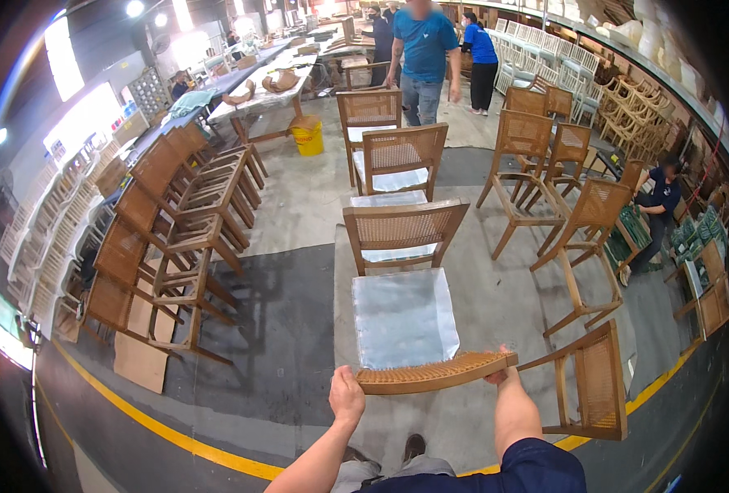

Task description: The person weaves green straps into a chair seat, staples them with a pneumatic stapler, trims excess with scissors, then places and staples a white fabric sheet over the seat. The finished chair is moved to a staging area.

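A wooden chair with a woven cane back (pixel 432 375) is in front of me, seen from above along its top rail. Its seat seems to be the one covered with a whitish sheet (pixel 404 319) just beyond. My left hand (pixel 346 396) is closed around the left end of the back. At the right end my right hand (pixel 501 375) grips it, its fingers partly hidden by the frame. Another cane-back chair (pixel 407 236) stands straight ahead, with more chairs in line behind it. The legs of the chair I hold are hidden.
Bare-seat chair frames (pixel 192 263) line the left side. More cane chairs (pixel 582 214) stand at the right, one tilted chair back (pixel 599 380) close to my right arm. A yellow bucket (pixel 307 137) sits by a worktable (pixel 278 82). A person in a blue shirt (pixel 424 37) stands ahead; others are farther off.
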{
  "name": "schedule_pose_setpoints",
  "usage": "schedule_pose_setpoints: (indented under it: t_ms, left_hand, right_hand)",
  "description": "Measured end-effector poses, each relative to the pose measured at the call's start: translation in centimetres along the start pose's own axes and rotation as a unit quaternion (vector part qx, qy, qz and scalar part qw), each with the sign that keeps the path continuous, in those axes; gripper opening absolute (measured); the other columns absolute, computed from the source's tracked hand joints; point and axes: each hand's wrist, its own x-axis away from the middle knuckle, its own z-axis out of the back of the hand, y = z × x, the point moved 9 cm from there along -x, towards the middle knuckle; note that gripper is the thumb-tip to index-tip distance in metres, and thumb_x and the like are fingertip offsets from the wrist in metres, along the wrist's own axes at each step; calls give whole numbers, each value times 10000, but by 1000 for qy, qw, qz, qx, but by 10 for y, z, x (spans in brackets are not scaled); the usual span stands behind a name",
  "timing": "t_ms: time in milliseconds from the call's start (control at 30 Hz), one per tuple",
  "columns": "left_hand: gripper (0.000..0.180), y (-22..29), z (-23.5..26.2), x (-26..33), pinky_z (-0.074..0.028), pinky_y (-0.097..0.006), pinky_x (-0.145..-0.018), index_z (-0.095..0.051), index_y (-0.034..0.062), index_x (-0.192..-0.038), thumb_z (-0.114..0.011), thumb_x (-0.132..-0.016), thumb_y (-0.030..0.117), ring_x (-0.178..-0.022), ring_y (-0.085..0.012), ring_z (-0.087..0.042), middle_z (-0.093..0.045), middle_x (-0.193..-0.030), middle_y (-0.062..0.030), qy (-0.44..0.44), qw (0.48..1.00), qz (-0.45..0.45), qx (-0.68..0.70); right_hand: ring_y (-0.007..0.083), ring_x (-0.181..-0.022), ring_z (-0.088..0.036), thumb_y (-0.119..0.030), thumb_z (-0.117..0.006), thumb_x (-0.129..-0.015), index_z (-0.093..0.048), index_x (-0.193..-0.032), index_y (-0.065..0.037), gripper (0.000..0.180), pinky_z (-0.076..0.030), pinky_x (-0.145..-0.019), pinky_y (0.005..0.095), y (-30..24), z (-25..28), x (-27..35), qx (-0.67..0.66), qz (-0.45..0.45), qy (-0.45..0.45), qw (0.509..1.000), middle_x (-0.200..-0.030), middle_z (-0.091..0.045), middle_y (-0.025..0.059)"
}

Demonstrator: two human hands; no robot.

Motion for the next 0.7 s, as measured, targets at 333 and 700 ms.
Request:
schedule_pose_setpoints:
  t_ms: [333, 700]
  left_hand:
    - [657, -31, 41, 9, -631, -381, -916, -276, 62, -1677, -429, -1146, 417, -1162, -328, -693, -448, -1594, -243, -224, 952, 23, 207]
    - [502, -289, 390, -32, -540, -427, -1043, -664, 79, -1406, -664, -1028, 410, -1237, -334, -701, -742, -1313, -167, -180, 981, 35, -59]
  right_hand:
    - [321, -657, -646, -560, -636, -1043, -517, -1359, -124, 551, -600, -607, 503, 208, 20, 54, 336, -128, 174, 917, -992, -619, 152]
    - [333, -773, -760, -327, -672, -1052, -353, -1667, -143, 718, -616, -624, 454, 428, -176, 116, 602, -151, 111, 776, -1285, -699, 180]
